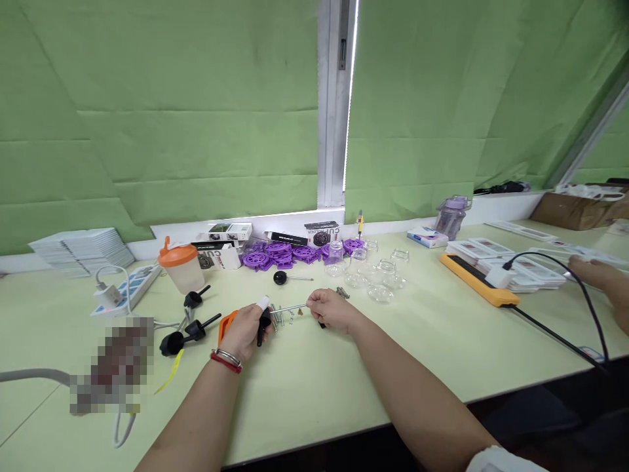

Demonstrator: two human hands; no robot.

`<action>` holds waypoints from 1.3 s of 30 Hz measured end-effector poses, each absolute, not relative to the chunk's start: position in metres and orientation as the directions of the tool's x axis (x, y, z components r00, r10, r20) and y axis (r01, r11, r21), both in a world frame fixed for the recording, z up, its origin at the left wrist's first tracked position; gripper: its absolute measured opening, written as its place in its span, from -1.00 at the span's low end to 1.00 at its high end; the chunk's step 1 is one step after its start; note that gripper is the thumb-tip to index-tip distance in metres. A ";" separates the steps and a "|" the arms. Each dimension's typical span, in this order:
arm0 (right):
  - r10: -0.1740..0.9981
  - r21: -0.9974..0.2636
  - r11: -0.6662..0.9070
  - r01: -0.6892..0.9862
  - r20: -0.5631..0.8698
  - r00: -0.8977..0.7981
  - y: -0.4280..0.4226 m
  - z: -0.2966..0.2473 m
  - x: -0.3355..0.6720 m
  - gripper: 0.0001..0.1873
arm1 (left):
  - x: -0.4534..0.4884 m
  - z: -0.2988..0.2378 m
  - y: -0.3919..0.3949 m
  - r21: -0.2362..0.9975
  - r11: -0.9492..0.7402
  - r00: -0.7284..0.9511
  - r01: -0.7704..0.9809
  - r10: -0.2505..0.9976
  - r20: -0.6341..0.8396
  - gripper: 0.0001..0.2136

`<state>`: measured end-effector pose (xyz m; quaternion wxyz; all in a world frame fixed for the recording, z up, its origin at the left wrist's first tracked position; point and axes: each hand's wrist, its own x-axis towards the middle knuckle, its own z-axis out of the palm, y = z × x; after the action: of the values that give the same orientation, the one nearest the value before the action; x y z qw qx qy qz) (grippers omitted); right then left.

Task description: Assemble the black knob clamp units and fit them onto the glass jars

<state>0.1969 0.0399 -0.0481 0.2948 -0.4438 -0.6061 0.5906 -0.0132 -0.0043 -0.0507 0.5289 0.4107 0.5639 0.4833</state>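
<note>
My left hand (244, 331) is closed round a small black knob (264, 322), with a white cot on one fingertip. A thin metal rod (289, 307) runs from the knob to my right hand (330, 309), which pinches its far end. Both hands hover just above the pale green table (314, 387). Under the rod lie several small screws (282, 319). An orange part (226, 322) sits right behind my left hand.
Black knobbed rods (189, 331) lie to the left, another (281, 278) behind. Purple plastic parts (280, 254), clear glass jars (381, 275), an orange-lidded cup (181, 265), a power strip (128, 288) and boxes stand further back. Another person's hand (607, 282) rests at far right near a yellow strip (479, 280).
</note>
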 end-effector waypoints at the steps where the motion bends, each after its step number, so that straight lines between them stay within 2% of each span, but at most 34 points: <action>1: 0.886 -0.976 -0.092 0.195 -0.170 -0.432 0.040 -0.048 0.197 -0.90 | -0.013 -0.051 -0.004 0.980 0.193 -0.101 -0.049 0.975 -0.197 -0.76; 17: 0.881 -0.971 -0.074 0.228 -0.171 -0.440 0.041 -0.050 0.197 -0.72 | -0.011 -0.046 -0.007 0.981 0.185 -0.099 -0.059 0.977 -0.190 -0.75; 23: 0.894 -0.984 -0.065 0.164 -0.131 -0.429 0.041 -0.046 0.200 -0.85 | -0.011 -0.046 -0.007 0.980 0.189 -0.120 -0.065 0.973 -0.196 -0.74; 29: 0.891 -0.982 -0.051 0.182 -0.127 -0.437 0.040 -0.048 0.198 -0.89 | -0.011 -0.047 -0.007 0.978 0.193 -0.113 -0.078 0.973 -0.201 -0.74; 39: 0.880 -0.975 -0.049 0.215 -0.144 -0.453 0.041 -0.051 0.198 -0.82 | -0.011 -0.049 -0.005 0.979 0.189 -0.105 -0.080 0.975 -0.197 -0.74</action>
<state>0.1975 0.0415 -0.0507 0.2877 -0.4367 -0.6266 0.5778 -0.0108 -0.0051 -0.0489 0.5342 0.4024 0.5560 0.4935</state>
